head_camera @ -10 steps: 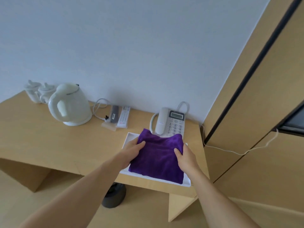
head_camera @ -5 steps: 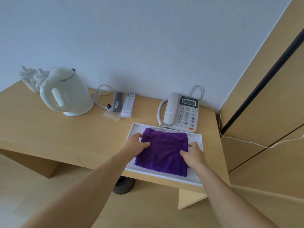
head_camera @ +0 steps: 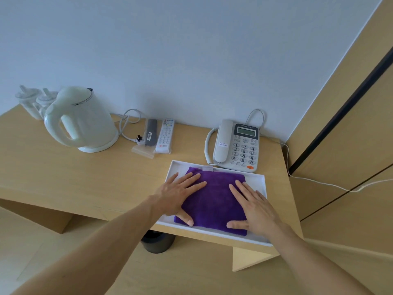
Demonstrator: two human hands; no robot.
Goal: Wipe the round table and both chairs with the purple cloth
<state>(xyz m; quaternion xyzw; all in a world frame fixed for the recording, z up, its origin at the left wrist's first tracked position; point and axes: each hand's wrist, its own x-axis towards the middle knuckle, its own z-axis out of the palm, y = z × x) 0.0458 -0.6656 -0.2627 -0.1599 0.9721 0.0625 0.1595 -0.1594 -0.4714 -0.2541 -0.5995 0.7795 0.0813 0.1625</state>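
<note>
My left hand (head_camera: 180, 195) and right hand (head_camera: 253, 206) have released their edge grip, now pressing flat, fingers straight, on the folded purple cloth (head_camera: 214, 201) in the white tray (head_camera: 260, 184); wiping not yet begun.

Kettle (head_camera: 83, 122) hides cups (head_camera: 35, 102) partly.

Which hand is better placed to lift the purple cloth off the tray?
Left hand, probably. Its thumb lies at the purple cloth's near-left corner, by open white tray floor. The right hand lies flat, wholly on top.
</note>
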